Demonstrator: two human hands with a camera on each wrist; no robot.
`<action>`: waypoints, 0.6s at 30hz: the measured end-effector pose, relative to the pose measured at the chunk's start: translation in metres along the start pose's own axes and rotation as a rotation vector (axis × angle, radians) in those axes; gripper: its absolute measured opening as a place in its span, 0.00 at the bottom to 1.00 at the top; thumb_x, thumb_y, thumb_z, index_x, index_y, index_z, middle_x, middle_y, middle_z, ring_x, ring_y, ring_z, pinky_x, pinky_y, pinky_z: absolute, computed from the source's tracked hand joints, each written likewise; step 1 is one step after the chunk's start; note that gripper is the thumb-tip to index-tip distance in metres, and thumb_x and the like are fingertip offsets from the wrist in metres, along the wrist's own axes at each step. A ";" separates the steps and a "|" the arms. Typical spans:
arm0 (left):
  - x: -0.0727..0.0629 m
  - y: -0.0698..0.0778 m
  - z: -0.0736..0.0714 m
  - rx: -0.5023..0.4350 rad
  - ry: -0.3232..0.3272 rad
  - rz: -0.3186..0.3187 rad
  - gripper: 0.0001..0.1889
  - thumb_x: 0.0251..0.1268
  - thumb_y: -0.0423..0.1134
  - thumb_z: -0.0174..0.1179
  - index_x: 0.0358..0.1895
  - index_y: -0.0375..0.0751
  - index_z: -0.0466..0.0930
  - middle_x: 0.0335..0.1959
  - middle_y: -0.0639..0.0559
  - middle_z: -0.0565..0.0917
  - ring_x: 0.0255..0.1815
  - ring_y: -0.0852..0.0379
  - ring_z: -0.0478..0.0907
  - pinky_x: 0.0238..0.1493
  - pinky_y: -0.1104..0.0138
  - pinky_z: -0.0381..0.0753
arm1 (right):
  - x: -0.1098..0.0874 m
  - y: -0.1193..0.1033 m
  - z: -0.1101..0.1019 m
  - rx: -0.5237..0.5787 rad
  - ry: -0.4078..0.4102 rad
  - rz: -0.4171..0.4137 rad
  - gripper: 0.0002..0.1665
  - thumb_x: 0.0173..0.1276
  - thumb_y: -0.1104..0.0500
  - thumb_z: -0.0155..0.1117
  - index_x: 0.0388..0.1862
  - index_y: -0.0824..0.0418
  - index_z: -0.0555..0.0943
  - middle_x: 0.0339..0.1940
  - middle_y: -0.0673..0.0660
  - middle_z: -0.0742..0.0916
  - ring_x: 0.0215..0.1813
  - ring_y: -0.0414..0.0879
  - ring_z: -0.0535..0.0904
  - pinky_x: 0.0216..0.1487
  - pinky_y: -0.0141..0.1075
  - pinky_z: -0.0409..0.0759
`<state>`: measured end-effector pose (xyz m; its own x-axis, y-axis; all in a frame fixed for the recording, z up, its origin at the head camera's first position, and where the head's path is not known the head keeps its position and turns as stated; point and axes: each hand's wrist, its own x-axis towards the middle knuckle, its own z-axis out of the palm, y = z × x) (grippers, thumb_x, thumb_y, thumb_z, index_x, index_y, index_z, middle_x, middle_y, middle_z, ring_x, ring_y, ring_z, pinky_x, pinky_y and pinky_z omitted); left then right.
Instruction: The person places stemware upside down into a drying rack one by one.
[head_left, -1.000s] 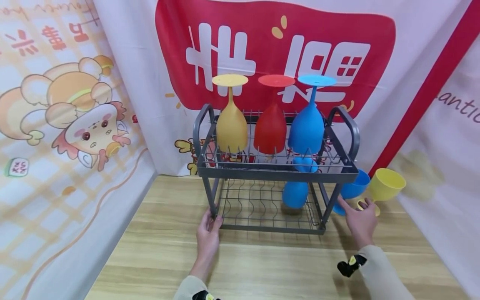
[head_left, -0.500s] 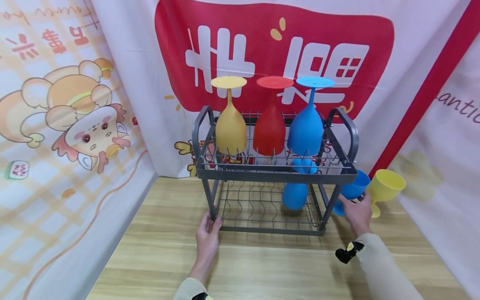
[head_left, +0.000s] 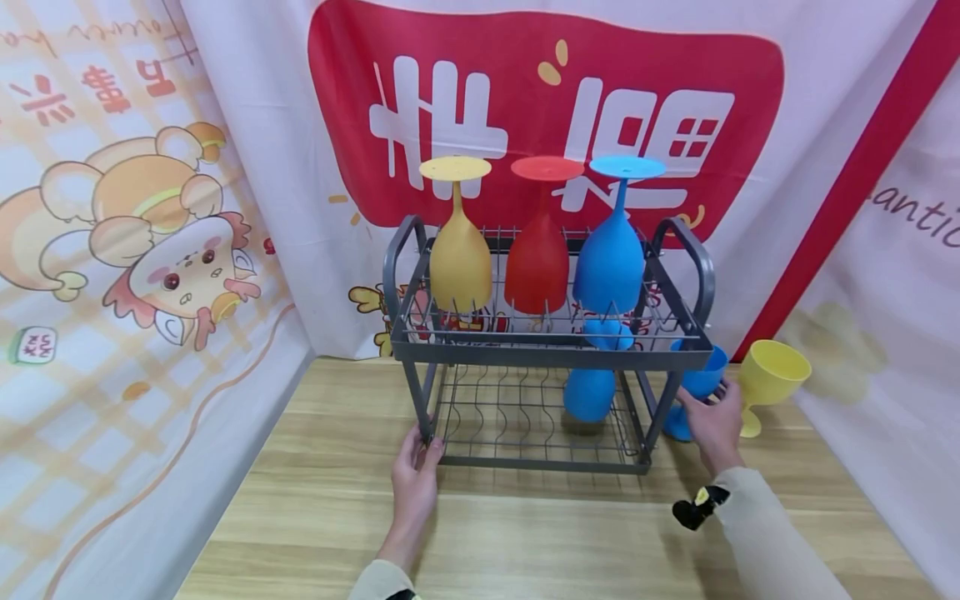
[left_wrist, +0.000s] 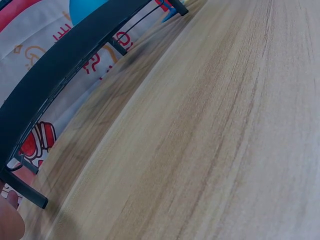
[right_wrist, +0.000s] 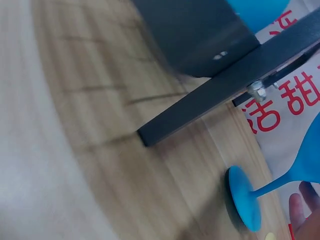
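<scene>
We see the person's left hand (head_left: 415, 483) gripping the two-tier wire rack (head_left: 551, 357) at its lower front left corner; the right hand (head_left: 718, 427) is curled round the blue goblet (head_left: 702, 382), which is upright just beside the rack's right edge; a yellow goblet (head_left: 774, 373) stands nearer the back right corner of the table (head_left: 540, 550); along the upper tier we see yellow (head_left: 460, 267), red (head_left: 537, 271) and blue (head_left: 609, 265) wine glasses upside down.

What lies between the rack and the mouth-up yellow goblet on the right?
In the head view, a mouth-up blue goblet lies between the rack and the yellow goblet, with the right hand at it.
</scene>
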<state>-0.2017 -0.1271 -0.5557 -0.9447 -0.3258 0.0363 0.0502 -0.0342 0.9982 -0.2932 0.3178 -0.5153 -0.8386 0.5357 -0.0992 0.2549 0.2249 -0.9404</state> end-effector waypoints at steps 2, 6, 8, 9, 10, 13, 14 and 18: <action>0.000 -0.001 0.000 -0.001 0.001 0.008 0.27 0.79 0.33 0.58 0.77 0.49 0.71 0.78 0.44 0.74 0.78 0.39 0.73 0.80 0.49 0.71 | -0.005 0.001 -0.002 0.012 -0.009 -0.015 0.61 0.72 0.36 0.69 0.89 0.53 0.45 0.90 0.62 0.57 0.87 0.65 0.59 0.83 0.64 0.64; 0.000 -0.002 0.000 0.000 0.004 0.014 0.27 0.78 0.33 0.59 0.76 0.52 0.72 0.78 0.44 0.74 0.79 0.40 0.72 0.80 0.49 0.70 | -0.017 0.004 -0.010 0.013 -0.021 -0.040 0.64 0.68 0.33 0.72 0.88 0.53 0.46 0.90 0.61 0.59 0.85 0.66 0.61 0.82 0.65 0.65; 0.000 -0.002 0.000 -0.001 0.003 0.013 0.27 0.79 0.33 0.58 0.76 0.53 0.72 0.78 0.44 0.74 0.79 0.40 0.72 0.80 0.49 0.70 | -0.024 0.006 -0.014 -0.004 -0.030 -0.052 0.65 0.67 0.32 0.72 0.88 0.53 0.46 0.90 0.62 0.58 0.85 0.67 0.61 0.82 0.67 0.64; 0.000 -0.002 0.000 0.001 0.003 0.013 0.27 0.79 0.33 0.58 0.76 0.53 0.72 0.78 0.44 0.74 0.79 0.40 0.72 0.80 0.49 0.70 | -0.028 0.007 -0.017 -0.017 -0.038 -0.059 0.66 0.67 0.32 0.72 0.89 0.53 0.45 0.90 0.63 0.57 0.85 0.68 0.60 0.81 0.68 0.63; 0.000 -0.002 0.000 0.003 0.004 0.013 0.27 0.79 0.33 0.58 0.76 0.53 0.72 0.79 0.44 0.74 0.79 0.40 0.72 0.80 0.49 0.71 | -0.031 0.008 -0.019 -0.024 -0.045 -0.068 0.66 0.67 0.32 0.72 0.89 0.54 0.45 0.90 0.64 0.57 0.85 0.69 0.60 0.81 0.69 0.63; 0.001 -0.001 0.001 -0.002 0.006 0.009 0.27 0.79 0.33 0.58 0.76 0.55 0.73 0.79 0.44 0.73 0.78 0.40 0.73 0.79 0.50 0.72 | -0.042 0.013 -0.025 -0.033 -0.053 -0.085 0.66 0.67 0.32 0.71 0.89 0.54 0.44 0.90 0.64 0.56 0.85 0.70 0.59 0.81 0.70 0.63; 0.001 -0.001 0.001 -0.001 0.006 0.008 0.26 0.79 0.33 0.58 0.76 0.55 0.73 0.79 0.44 0.73 0.78 0.40 0.73 0.78 0.51 0.73 | -0.045 0.015 -0.027 -0.026 -0.052 -0.090 0.67 0.67 0.32 0.72 0.89 0.54 0.44 0.90 0.64 0.56 0.85 0.70 0.59 0.81 0.70 0.62; 0.001 -0.001 0.002 -0.005 0.006 0.003 0.26 0.79 0.33 0.58 0.75 0.57 0.74 0.79 0.46 0.74 0.78 0.40 0.73 0.77 0.52 0.74 | -0.057 0.019 -0.035 0.003 -0.041 -0.090 0.66 0.68 0.34 0.73 0.89 0.53 0.44 0.90 0.63 0.56 0.86 0.69 0.59 0.81 0.70 0.62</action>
<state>-0.2028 -0.1258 -0.5565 -0.9426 -0.3316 0.0395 0.0551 -0.0379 0.9978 -0.2240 0.3199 -0.5158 -0.8769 0.4799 -0.0275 0.1765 0.2682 -0.9471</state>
